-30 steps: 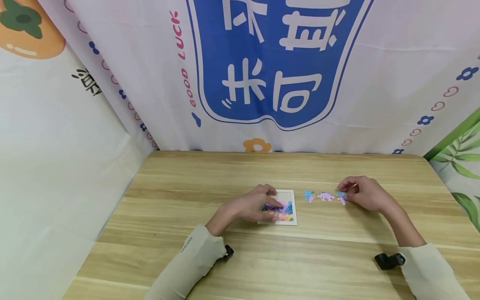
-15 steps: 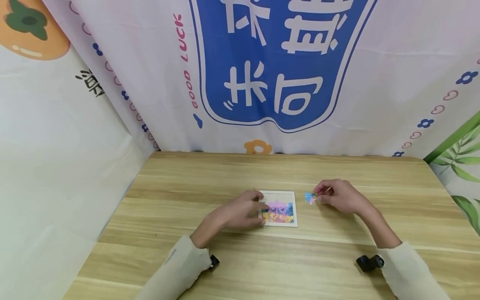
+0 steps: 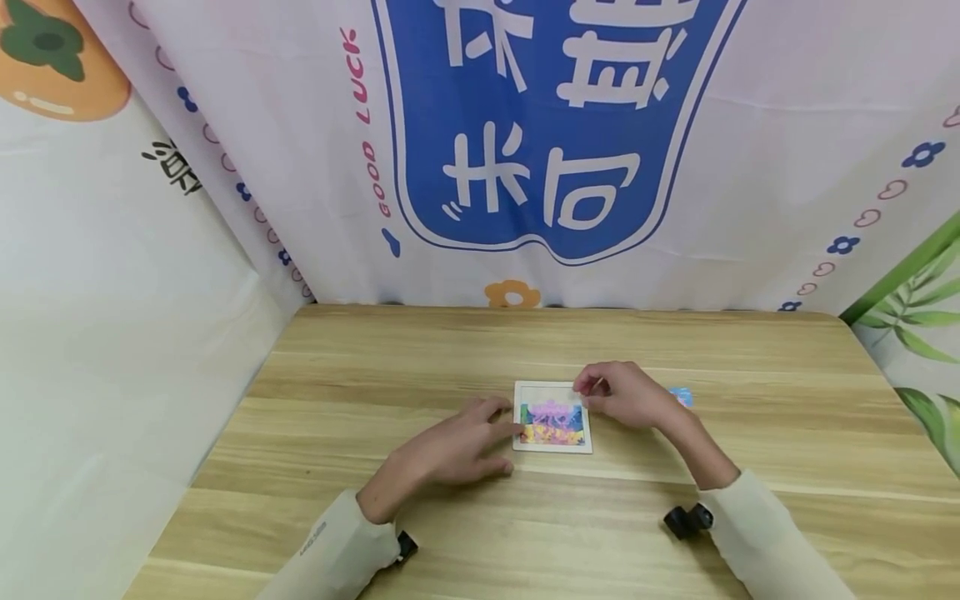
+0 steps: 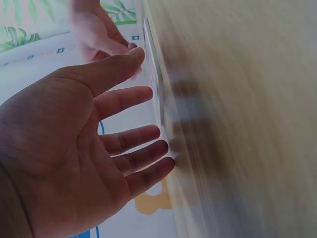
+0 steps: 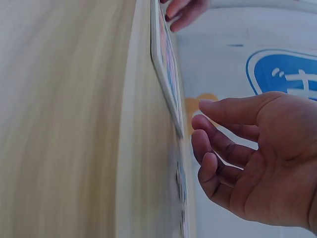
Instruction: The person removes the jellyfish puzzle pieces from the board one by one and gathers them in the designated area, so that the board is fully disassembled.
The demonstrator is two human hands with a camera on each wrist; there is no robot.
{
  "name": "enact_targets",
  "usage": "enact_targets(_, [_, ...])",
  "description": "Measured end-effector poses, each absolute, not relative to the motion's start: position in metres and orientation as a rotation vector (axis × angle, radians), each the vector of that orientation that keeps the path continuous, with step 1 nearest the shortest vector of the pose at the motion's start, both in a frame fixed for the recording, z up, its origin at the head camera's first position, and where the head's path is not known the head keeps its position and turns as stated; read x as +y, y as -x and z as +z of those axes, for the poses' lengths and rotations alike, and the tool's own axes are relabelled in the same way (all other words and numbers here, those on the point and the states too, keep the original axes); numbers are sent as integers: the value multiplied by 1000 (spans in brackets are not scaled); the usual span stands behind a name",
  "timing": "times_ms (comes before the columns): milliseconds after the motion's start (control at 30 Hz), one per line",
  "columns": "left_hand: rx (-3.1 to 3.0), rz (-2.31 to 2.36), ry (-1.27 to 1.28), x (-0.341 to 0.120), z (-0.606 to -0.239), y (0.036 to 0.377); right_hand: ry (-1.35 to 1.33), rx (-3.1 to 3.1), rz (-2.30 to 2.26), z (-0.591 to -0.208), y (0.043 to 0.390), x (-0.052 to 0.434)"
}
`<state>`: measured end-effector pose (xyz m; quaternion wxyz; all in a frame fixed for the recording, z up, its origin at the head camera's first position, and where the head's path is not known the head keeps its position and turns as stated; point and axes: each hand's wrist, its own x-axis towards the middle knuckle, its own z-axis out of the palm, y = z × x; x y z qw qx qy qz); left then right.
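Note:
A white-framed picture puzzle [image 3: 553, 423] lies on the wooden table, its lower part filled with a pink, blue and yellow picture and a pale strip along its far side. At its left edge my left hand [image 3: 459, 443] rests with fingers extended, fingertips right at the frame. My right hand [image 3: 621, 393] hovers by the far right corner, fingers loosely curled. Nothing shows between thumb and forefinger in the right wrist view. Behind that hand a blue puzzle piece [image 3: 681, 396] lies on the table. Other loose pieces [image 5: 181, 181] appear edge-on below it.
The wooden table [image 3: 450, 350] ends at a white printed cloth [image 3: 315, 167] hung behind it, with another cloth along the left side. Black wrist devices [image 3: 687, 522] sit at both cuffs, low over the tabletop.
My right hand has moved left from the loose pieces to the puzzle's far right corner, uncovering the rightmost piece. My left hand has drawn back left off the picture.

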<state>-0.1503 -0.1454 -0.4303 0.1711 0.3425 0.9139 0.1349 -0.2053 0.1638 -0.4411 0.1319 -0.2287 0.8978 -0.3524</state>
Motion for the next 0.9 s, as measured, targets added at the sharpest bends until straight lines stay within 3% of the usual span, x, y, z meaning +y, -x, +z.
enact_targets(400, [2589, 344, -1011, -144, -428, 143, 683, 2535, -1040, -442, 205, 118])
enact_targets(900, [2572, 371, -1010, -143, -431, 147, 648, 2492, -1066, -444, 200, 95])
